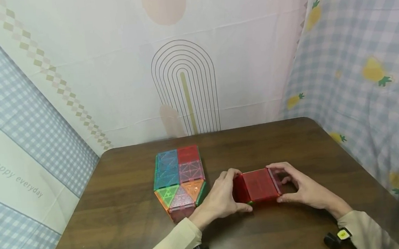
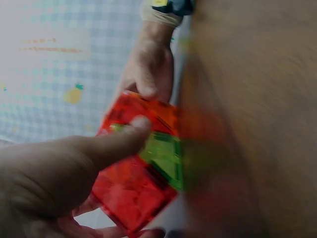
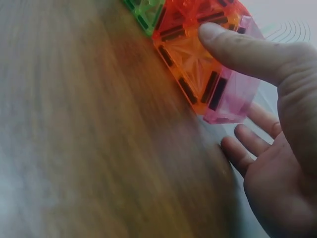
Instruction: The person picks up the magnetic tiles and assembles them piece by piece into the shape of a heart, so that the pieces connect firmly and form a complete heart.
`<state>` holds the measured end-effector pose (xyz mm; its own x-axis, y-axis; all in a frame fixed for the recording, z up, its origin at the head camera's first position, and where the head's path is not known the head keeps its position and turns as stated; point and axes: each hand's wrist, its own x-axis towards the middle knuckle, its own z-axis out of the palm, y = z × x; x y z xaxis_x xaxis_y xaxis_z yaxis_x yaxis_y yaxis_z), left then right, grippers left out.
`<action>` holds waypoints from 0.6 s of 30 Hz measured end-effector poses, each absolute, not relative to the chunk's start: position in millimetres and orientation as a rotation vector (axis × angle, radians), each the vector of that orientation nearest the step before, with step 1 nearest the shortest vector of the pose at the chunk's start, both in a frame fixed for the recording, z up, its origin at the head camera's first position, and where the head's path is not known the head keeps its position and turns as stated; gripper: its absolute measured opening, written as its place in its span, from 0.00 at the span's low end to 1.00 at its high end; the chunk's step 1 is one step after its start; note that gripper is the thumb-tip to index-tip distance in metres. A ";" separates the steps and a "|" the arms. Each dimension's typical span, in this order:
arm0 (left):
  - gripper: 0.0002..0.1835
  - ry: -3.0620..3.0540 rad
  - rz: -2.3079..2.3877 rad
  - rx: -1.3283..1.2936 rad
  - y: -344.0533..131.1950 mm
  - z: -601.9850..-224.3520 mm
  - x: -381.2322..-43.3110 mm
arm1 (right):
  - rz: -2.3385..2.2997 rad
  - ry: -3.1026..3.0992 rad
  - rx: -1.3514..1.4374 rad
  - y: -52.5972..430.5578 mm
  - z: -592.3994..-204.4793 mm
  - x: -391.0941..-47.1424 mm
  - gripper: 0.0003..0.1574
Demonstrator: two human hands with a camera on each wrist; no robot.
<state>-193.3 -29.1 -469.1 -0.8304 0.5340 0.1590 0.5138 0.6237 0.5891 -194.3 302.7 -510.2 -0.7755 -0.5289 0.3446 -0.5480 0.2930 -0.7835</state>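
A small block of see-through magnetic tiles (image 1: pixel 260 184), mainly red, sits low over the brown table between my two hands. My left hand (image 1: pixel 222 195) grips its left end, thumb on the near face and fingers round the far side. At the other end my right hand (image 1: pixel 304 188) holds it between thumb and fingers. Green and red tiles (image 2: pixel 133 193) show under the left thumb in the left wrist view. An orange triangle tile (image 3: pixel 190 64) lies beneath the right thumb, with a pink tile (image 3: pixel 237 96) closing that end.
Left of my hands stands a larger tile structure (image 1: pixel 178 172) of blue, red, pink, green and orange pieces, close by the left forearm. A printed cloth (image 1: pixel 124 87) hangs behind the wooden table (image 1: pixel 121 199), and checked cloth (image 1: pixel 357 102) hangs at the right.
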 end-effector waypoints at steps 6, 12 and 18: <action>0.46 2.723 1.211 0.839 -29.5 -461.5 -192.6 | 1.617 -2.450 1.120 300.0 -509.9 -193.3 0.61; 0.44 2.747 1.227 0.773 -26.4 -459.9 -186.3 | 1.627 -2.521 1.020 294.2 -513.0 -188.8 0.65; 0.49 2.876 1.079 0.815 -18.8 -459.4 -180.0 | 1.680 -2.529 0.923 289.4 -513.8 -188.2 0.65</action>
<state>-180.0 -18.8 -459.4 -0.8679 0.4514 0.2073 0.4763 0.6380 0.6051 -188.2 289.4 -513.8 -0.8305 -0.4800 0.2827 -0.4466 0.2705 -0.8528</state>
